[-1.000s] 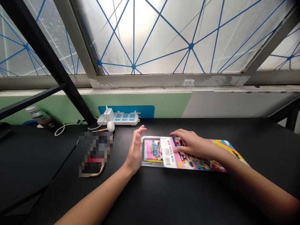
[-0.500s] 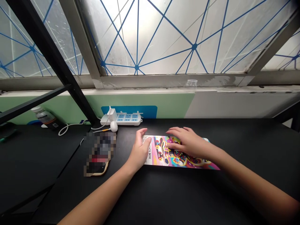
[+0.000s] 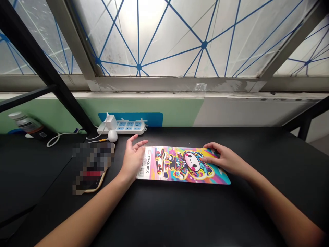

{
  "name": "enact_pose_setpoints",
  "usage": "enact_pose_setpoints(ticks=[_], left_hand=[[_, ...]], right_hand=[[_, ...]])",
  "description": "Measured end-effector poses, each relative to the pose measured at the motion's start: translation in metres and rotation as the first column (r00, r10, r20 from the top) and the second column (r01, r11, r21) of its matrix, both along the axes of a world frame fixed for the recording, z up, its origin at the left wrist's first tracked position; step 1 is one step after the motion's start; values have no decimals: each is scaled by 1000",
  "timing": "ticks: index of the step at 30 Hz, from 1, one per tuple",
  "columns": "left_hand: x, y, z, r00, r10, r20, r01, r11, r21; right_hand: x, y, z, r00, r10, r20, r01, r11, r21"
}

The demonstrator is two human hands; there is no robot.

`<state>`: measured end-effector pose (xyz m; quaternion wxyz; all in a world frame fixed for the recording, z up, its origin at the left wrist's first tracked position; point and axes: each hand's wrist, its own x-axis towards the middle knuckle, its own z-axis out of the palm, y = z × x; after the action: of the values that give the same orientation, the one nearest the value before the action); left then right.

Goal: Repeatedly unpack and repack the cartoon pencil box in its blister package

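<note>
A flat, colourful pencil box lies lengthwise on the black desk, with a cartoon character on a skateboard and a white "PENCIL BOX" label with a barcode at its left end. My right hand grips its right part, thumb on the printed face and fingers over the far edge. Against the label end rests my left hand, its fingers stretched out and apart. The underside of the box is hidden.
Left of the box lies a phone, partly pixelated. Behind it are a white power strip with a plugged-in charger, and a round white device on a cable. A bottle leans at far left. A clear cup sits on the windowsill.
My right hand has slid right along the box to its right part, uncovering the character's face. My left hand still touches the label end. The view has shifted somewhat to the right.
</note>
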<state>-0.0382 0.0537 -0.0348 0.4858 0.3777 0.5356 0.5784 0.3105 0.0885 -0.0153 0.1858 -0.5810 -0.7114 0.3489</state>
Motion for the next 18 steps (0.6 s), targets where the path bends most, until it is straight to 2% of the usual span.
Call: enact_pose_setpoints(ticks=[3,6,10,12,14,18], left_hand=[[0,1,0,1000,19,11,-19,1000,12],[2,-2,2,1000,-10,8,10,999,38],[5,-7,9,998,-59,34,54,989,140],[4,-9,14,994,-82,67,68,980,185],[0,-10,19,992,-91,93,67,969,236],[-8,-8,26,996,-86,-38,94,947,308]], right_hand=[[2,-2,0,999,-41,-33,43,997,63],[3,-7,3,994,-74,-76,90,970,227],[-5,-17,10,992,-100,-71,122,840,529],[-9,-22,12,996,-71,-56,90,782,617],[-10,-25,13,999,-7,-46,36,749,661],[-8,-26,10,989,131,67,-144,759,635]])
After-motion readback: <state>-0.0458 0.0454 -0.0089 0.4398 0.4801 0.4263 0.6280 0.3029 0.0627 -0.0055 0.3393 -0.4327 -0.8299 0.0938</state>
